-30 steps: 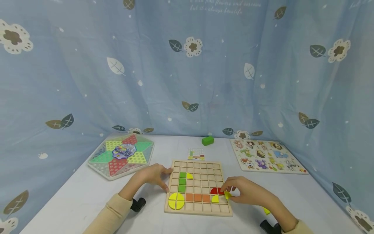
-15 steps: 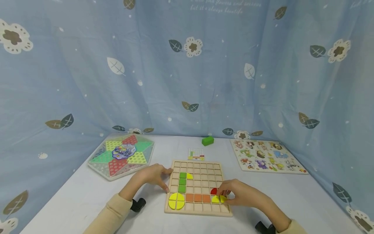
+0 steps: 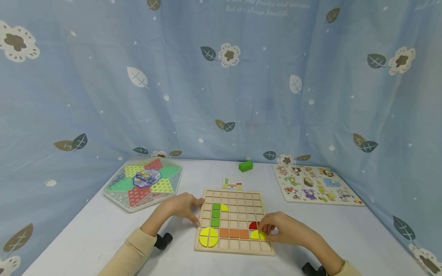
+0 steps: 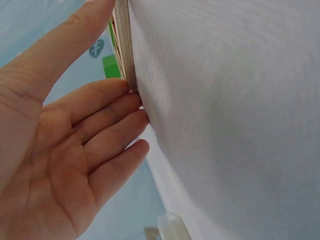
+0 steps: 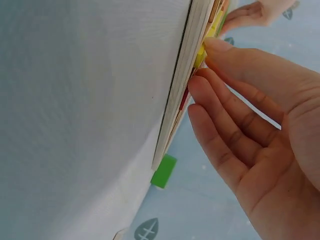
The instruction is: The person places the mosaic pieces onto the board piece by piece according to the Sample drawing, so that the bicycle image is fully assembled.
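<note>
A wooden grid board (image 3: 238,201) lies on the table with coloured pieces in its cells. My left hand (image 3: 181,206) rests against its left edge, fingers and thumb extended; the left wrist view shows the fingertips at the board's side (image 4: 124,47). At the lower right of the grid, my right hand (image 3: 286,229) pinches a yellow quarter-circle piece (image 3: 263,236) down at its cell. Another yellow quarter (image 3: 254,235) sits directly left of it. Just above is a red piece (image 3: 253,225), its right side covered by my fingers. In the right wrist view the thumb touches the yellow edge (image 5: 201,56).
Also on the board are green squares (image 3: 215,214), orange squares (image 3: 234,233) and a yellow circle (image 3: 208,237). Behind it lie a pattern card (image 3: 232,181) and a green block (image 3: 246,166). A hexagonal game board (image 3: 146,184) stands left, an animal puzzle (image 3: 315,184) right.
My right hand has moved left and slightly down, bringing the yellow quarter from the board's right edge to the cell beside the other yellow quarter. My left hand has stayed put.
</note>
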A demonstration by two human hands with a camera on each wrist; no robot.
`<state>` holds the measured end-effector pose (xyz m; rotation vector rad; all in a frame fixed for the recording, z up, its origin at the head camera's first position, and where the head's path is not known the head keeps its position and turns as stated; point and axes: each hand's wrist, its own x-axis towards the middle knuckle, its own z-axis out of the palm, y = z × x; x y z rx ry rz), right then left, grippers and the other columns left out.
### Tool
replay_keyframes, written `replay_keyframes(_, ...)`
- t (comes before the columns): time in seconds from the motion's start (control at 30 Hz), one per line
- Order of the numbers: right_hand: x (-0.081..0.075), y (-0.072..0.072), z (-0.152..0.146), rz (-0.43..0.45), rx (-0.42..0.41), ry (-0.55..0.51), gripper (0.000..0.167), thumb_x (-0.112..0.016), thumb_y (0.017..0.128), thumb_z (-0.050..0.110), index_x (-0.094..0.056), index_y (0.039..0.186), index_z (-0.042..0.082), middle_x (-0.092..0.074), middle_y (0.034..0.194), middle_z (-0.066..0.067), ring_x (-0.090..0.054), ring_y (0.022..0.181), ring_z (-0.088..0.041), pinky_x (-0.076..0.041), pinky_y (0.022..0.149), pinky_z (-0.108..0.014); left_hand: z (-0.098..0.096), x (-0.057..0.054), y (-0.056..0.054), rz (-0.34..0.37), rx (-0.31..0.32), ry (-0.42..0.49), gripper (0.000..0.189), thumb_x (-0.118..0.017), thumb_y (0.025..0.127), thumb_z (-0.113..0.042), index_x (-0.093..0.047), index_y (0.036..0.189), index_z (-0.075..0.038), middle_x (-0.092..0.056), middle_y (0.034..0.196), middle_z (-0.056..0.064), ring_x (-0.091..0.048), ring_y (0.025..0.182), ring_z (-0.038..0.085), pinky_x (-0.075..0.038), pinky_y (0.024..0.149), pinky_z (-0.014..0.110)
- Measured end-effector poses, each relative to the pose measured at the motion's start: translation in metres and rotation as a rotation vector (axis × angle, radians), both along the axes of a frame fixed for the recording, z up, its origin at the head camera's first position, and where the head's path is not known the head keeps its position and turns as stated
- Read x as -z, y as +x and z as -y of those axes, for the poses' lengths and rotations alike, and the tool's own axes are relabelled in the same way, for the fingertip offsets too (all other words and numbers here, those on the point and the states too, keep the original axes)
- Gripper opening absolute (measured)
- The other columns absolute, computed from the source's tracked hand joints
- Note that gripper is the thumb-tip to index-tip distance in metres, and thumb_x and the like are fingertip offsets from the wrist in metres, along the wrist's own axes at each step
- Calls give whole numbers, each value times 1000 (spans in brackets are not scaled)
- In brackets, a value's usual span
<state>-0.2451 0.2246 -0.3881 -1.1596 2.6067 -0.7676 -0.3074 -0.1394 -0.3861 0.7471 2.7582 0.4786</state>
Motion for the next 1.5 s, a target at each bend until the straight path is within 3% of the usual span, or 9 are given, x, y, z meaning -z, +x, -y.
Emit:
replay_keyframes(0.63,3,2,3,-1,27,-21,19,-74,83,4,-70,100,11,-64,90,8,-57,75,0,-54,67,-23,0,0,0,15,-15,13,83,-88,65,-39,-56,137,-12,-53,138,13,-45,130,32,-40,103,47)
replay_keyframes(0.9,-4,2,0,-9,39,-8,19,-73,84,5,-71,102,12,-66,94,8,-57,77,-1,-54,68,-24,2,-1,-2,7,-8,6,83,-88,65,-39,-56,137,-12,-53,138,13,-46,130,32,-40,102,48)
replay_keyframes(1.27,-18,9,-37,-74,137,102,21,-76,82,11,-71,103,13,-66,93,9,-57,80,-4,-54,70,-29,-2,0,-2,10,-5,5,84,-88,64,-40,-55,137,-12,-53,139,12,-45,130,31,-41,102,46)
replay_keyframes(1.5,-15,25,-66,-32,239,155,18,-78,80,12,-70,96,15,-64,87,13,-56,76,-4,-52,66,-29,-1,1,-3,19,-1,7,85,-88,65,-40,-55,137,-12,-52,139,12,-45,131,31,-41,102,46)
